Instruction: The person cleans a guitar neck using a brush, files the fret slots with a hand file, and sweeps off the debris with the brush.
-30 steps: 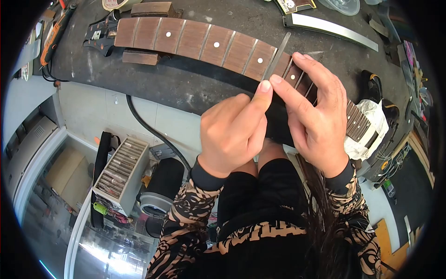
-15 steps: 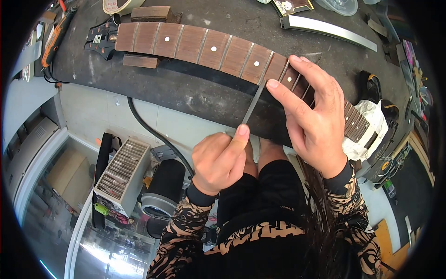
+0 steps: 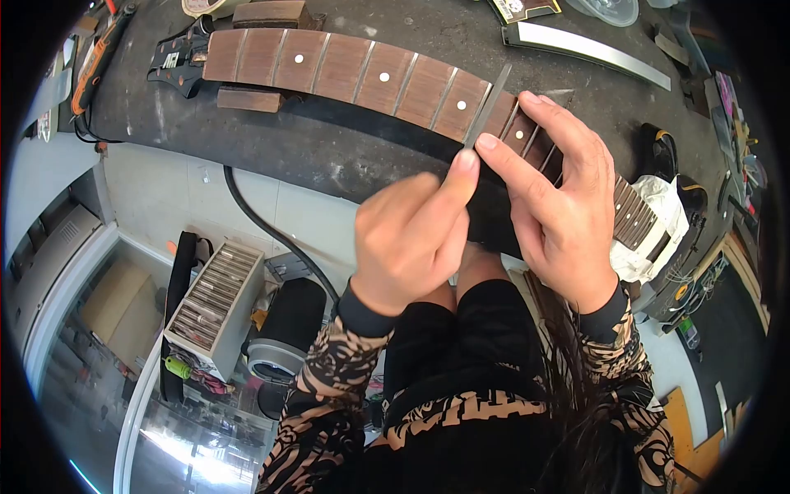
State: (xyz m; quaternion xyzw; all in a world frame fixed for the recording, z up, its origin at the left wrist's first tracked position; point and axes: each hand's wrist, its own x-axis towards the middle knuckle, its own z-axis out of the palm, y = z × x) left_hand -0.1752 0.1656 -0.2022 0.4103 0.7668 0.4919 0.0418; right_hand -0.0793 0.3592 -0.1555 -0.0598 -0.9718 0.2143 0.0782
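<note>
A guitar neck with a brown fretboard, pale dot markers and metal frets lies across the dark bench. My left hand is closed on a thin flat metal file, its thumb at the near end. The file lies across the fretboard along a fret line, its far tip past the board's far edge. My right hand rests over the neck just right of the file, thumb and index finger apart, the fingertips touching the board.
Wooden blocks flank the neck near the black headstock. A silver metal bar lies at the back right. White paper covers part of the guitar body. A cable hangs below the bench edge.
My left hand has moved up and away from my body, pushing the file farther across the fretboard. The neck has shifted slightly in view. My right hand keeps nearly the same place.
</note>
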